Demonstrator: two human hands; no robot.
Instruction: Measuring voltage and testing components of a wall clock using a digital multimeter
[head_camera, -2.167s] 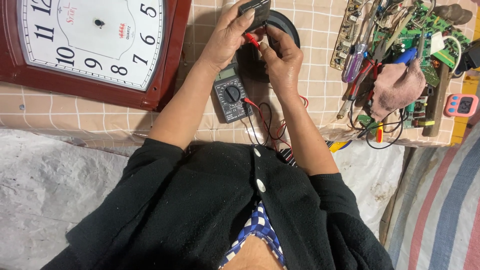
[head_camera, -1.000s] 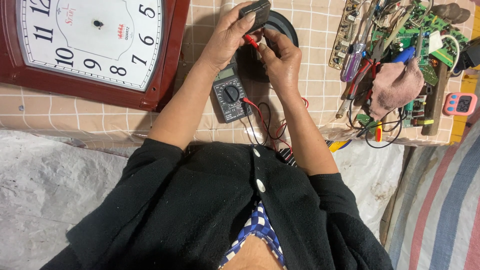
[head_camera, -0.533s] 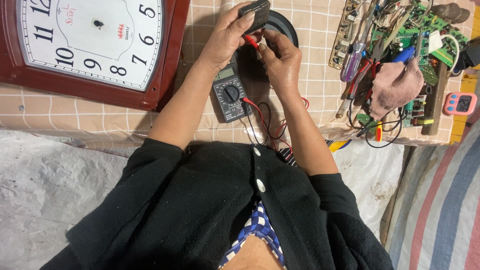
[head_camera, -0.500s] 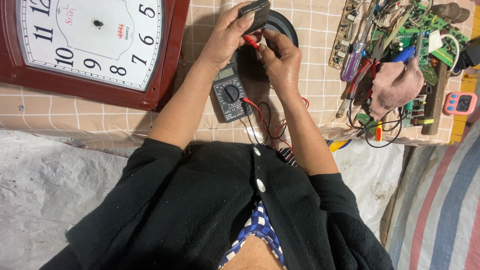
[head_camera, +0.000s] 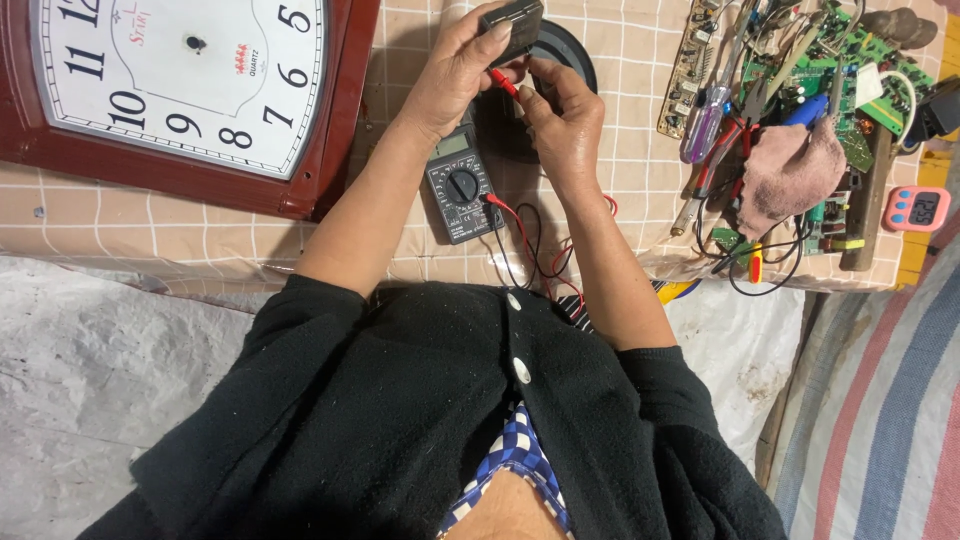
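Small dark box (head_camera: 512, 25) held up at the top edge of the table, over a black round disc (head_camera: 575, 55). Left hand (head_camera: 455, 70) grips the box. Right hand (head_camera: 565, 120) pinches a red probe (head_camera: 503, 82) against it. Multimeter (head_camera: 462, 185) lies just below the hands, red and black leads (head_camera: 530, 240) trailing to it. Wall clock (head_camera: 190, 85) at left, circuit boards (head_camera: 800, 60) and pink cloth (head_camera: 790, 170) at right.

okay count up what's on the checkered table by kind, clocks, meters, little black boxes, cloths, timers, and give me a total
Wall clocks: 1
Multimeters: 1
Small black boxes: 1, held in the left hand while the right hand puts a red probe to it
Pink cloths: 1
Pink timers: 1
Total: 5, leaving out the heap of circuit boards and tools, too tangled to count.
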